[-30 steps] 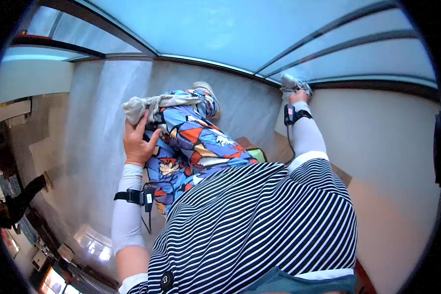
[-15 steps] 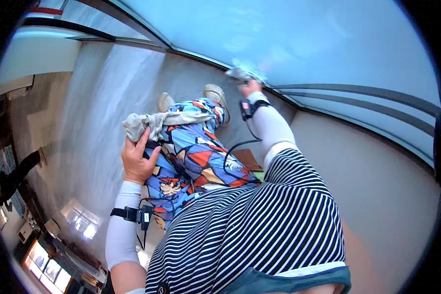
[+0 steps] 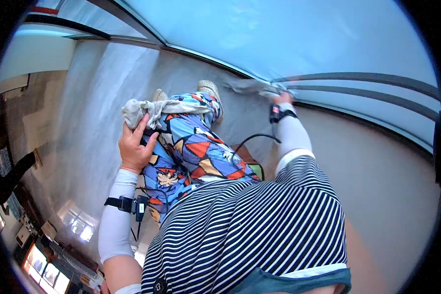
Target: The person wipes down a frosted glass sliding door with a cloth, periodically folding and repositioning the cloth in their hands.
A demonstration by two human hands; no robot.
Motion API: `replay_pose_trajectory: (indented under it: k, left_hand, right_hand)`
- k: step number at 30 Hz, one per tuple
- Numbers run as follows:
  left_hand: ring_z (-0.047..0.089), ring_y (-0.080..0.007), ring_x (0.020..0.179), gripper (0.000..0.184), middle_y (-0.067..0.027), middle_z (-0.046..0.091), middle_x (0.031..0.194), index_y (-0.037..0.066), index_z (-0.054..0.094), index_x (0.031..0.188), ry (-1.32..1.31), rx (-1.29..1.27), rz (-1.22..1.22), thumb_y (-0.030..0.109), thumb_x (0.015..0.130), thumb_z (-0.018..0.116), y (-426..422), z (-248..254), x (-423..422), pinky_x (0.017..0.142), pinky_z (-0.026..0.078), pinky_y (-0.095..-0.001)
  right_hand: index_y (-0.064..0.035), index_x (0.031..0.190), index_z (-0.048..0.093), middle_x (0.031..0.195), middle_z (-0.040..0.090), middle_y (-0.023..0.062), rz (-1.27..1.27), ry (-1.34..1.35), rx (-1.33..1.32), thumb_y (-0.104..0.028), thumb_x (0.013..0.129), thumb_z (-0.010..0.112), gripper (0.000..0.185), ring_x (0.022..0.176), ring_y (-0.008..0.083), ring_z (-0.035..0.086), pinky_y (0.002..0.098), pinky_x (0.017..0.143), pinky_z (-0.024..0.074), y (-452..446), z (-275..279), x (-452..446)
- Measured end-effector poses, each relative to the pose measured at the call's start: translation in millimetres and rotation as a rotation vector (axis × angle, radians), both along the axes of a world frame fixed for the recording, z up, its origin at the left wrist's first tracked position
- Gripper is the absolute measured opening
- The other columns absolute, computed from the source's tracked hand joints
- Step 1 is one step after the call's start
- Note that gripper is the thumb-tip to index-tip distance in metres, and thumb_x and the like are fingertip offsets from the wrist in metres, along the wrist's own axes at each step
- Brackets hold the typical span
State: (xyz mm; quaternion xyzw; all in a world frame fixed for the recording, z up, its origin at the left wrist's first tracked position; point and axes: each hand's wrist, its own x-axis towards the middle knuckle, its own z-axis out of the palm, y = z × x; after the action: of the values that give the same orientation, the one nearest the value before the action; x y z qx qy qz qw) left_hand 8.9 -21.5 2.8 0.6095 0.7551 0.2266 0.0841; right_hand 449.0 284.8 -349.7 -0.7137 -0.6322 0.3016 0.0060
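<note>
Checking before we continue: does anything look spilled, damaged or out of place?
Nothing spilled or damaged stands out. One oddity: the black cable by the right forearm bows out in a loose loop near the patterned trousers, and might snag. The cloth in the right hand is too blurred to judge.

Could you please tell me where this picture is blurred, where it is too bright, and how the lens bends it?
Head view: cloth at the right hand smeared; head view: floor streaked with pale glare, window nearly white; head view: bars bowed, corners black.
</note>
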Motion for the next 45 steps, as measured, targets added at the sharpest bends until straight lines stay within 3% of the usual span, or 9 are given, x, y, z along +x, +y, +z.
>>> replay_pose_trajectory:
  k: [8, 11, 17, 28, 33, 39, 42, 44, 45]
  left_hand:
    - [0.058, -0.0383, 0.115, 0.055, -0.0219, 0.056, 0.128, 0.011, 0.061, 0.130, -0.019, -0.061, 0.011, 0.017, 0.078, 0.076, -4.8, 6.2, 2.2, 0.092, 0.049, -0.0398]
    - [0.063, -0.0357, 0.103, 0.053, -0.0172, 0.060, 0.118, 0.014, 0.064, 0.126, 0.022, -0.009, 0.012, 0.022, 0.076, 0.077, -2.2, 6.2, 2.5, 0.083, 0.052, -0.0398]
    - [0.064, -0.0341, 0.097, 0.047, -0.0161, 0.062, 0.110, 0.014, 0.066, 0.122, -0.018, 0.023, 0.049, 0.020, 0.076, 0.076, 3.4, 8.8, 4.0, 0.079, 0.052, -0.0397]
    - [0.063, -0.0397, 0.091, 0.052, -0.0203, 0.057, 0.115, 0.019, 0.060, 0.128, 0.037, -0.033, 0.104, 0.033, 0.079, 0.073, 0.6, 14.8, 5.8, 0.075, 0.053, -0.0452]
    - [0.063, -0.0433, 0.090, 0.044, -0.0222, 0.056, 0.114, 0.016, 0.060, 0.121, -0.134, -0.194, 0.251, 0.028, 0.079, 0.071, 8.6, 39.1, 10.9, 0.075, 0.053, -0.0507]
    - [0.066, -0.0396, 0.093, 0.054, -0.0195, 0.064, 0.109, 0.008, 0.051, 0.126, -0.524, -0.018, 0.279, 0.029, 0.081, 0.071, -9.2, -22.0, -17.6, 0.077, 0.054, -0.0466]
    - [0.067, -0.0350, 0.096, 0.069, -0.0165, 0.067, 0.113, 0.005, 0.047, 0.130, -0.883, -0.113, 0.323, 0.038, 0.076, 0.075, -1.0, 11.2, -21.2, 0.085, 0.055, -0.0425]
    - [0.065, -0.0369, 0.098, 0.071, -0.0194, 0.062, 0.117, 0.008, 0.051, 0.129, -0.646, -0.103, 0.219, 0.044, 0.073, 0.076, -8.3, -2.9, -13.1, 0.084, 0.054, -0.0444]
    - [0.064, -0.0379, 0.099, 0.072, -0.0209, 0.060, 0.119, 0.009, 0.053, 0.128, -0.289, -0.113, 0.125, 0.047, 0.072, 0.076, -9.7, -9.7, -10.2, 0.083, 0.053, -0.0453]
  right_hand:
    - [0.0002, 0.093, 0.072, 0.090, 0.073, 0.0124, -0.167, 0.099, 0.221, -0.029, 0.075, 0.075, 0.034, 0.084, 0.0261, 0.068, 0.0389, 0.081, 0.0512, -16.2, 67.5, 21.7]
    - [-0.0036, 0.113, 0.065, 0.111, 0.068, 0.0153, 0.208, 0.656, 0.254, -0.011, 0.092, 0.047, 0.028, 0.095, 0.0250, 0.066, 0.0394, 0.082, 0.0537, -1.7, 18.1, -67.6]
    - [-0.0035, 0.107, 0.066, 0.102, 0.070, 0.0165, -0.681, 1.878, -0.948, -0.011, 0.097, 0.044, 0.025, 0.088, 0.0296, 0.068, 0.0452, 0.088, 0.0561, 19.5, 80.3, -262.0]
    - [-0.0031, 0.132, 0.051, 0.123, 0.061, 0.0142, 0.370, 1.597, -1.109, -0.009, 0.091, 0.060, 0.042, 0.111, 0.0254, 0.062, 0.0423, 0.099, 0.0500, -94.7, 363.1, -275.8]
    - [-0.0008, 0.096, 0.066, 0.091, 0.064, 0.0181, 1.713, 0.813, -0.191, -0.008, 0.070, 0.069, 0.027, 0.083, 0.0376, 0.062, 0.0420, 0.080, 0.0501, -127.3, 443.3, -297.5]
    - [-0.0061, 0.102, 0.069, 0.106, 0.058, 0.0139, 1.739, 1.020, 0.357, -0.007, 0.070, 0.073, 0.033, 0.104, 0.0350, 0.057, 0.0431, 0.089, 0.0472, -156.1, 461.8, -306.5]
    - [-0.0074, 0.114, 0.064, 0.115, 0.060, 0.0138, 1.330, 1.324, -0.351, -0.004, 0.073, 0.073, 0.042, 0.111, 0.0327, 0.057, 0.0431, 0.099, 0.0437, -160.3, 455.6, -307.1]
    - [-0.0058, 0.119, 0.062, 0.118, 0.065, 0.0129, 1.512, 1.008, 0.553, -0.004, 0.076, 0.074, 0.044, 0.114, 0.0294, 0.060, 0.0430, 0.103, 0.0443, -132.8, 416.9, -303.4]
    - [-0.0050, 0.117, 0.063, 0.116, 0.065, 0.0115, 1.164, 1.346, -0.246, -0.006, 0.082, 0.069, 0.036, 0.109, 0.0269, 0.062, 0.0399, 0.098, 0.0476, -133.6, 415.8, -306.0]
